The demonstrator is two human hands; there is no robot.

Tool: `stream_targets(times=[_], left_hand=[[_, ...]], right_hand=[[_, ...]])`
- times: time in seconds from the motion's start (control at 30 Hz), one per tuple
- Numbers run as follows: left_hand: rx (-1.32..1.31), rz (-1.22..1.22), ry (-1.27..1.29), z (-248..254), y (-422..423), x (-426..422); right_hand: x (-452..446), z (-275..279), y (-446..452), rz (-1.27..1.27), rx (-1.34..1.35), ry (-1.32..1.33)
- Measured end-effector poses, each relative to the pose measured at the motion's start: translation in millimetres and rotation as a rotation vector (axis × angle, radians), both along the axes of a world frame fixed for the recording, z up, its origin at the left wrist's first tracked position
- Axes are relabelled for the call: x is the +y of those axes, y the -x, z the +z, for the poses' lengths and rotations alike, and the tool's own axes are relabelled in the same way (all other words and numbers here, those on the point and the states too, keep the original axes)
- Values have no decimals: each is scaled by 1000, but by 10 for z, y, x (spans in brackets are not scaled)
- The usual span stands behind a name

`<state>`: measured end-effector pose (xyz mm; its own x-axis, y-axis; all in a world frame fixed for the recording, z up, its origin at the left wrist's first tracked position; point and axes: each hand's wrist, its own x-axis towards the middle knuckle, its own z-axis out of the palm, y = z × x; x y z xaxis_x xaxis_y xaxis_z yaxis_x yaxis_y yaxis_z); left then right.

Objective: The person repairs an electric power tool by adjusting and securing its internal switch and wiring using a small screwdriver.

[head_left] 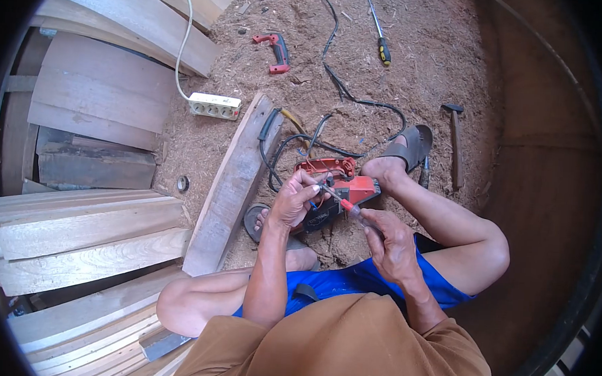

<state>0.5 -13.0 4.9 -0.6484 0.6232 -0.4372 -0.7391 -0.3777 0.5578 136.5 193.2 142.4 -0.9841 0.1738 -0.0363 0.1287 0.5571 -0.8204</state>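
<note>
My right hand is closed round the handle of a screwdriver with a red collar. Its shaft points up and left to the fingertips of my left hand. Those fingers pinch a small dark part with thin wires on it; its exact kind is too small to tell. Just beyond and below my hands lies an opened red and black power tool, between my feet. Its red handle shell shows wires inside. A black cable loops away from it to the left.
A thick plank lies left of the tool, near a white power strip. On the sawdust floor are a loose red-black handle cover, another screwdriver, a hammer and a tape roll. Stacked boards line the left.
</note>
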Motion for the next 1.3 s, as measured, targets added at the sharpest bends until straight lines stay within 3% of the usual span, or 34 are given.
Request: stream_targets(times=[0.83,1.0,1.1,1.3], left_hand=[[83,-9,24,-35,-5,11],[198,-73,215,-52,-3,51],[255,-92,277,-64,4,42],[386,-133,446,-41,16,58]], right_hand=[[26,78,33,10,-90,19],[49,70,99,1,-214,96],[37,4,113,65,-89,-33],[-34,59,153,159,-101,-202]])
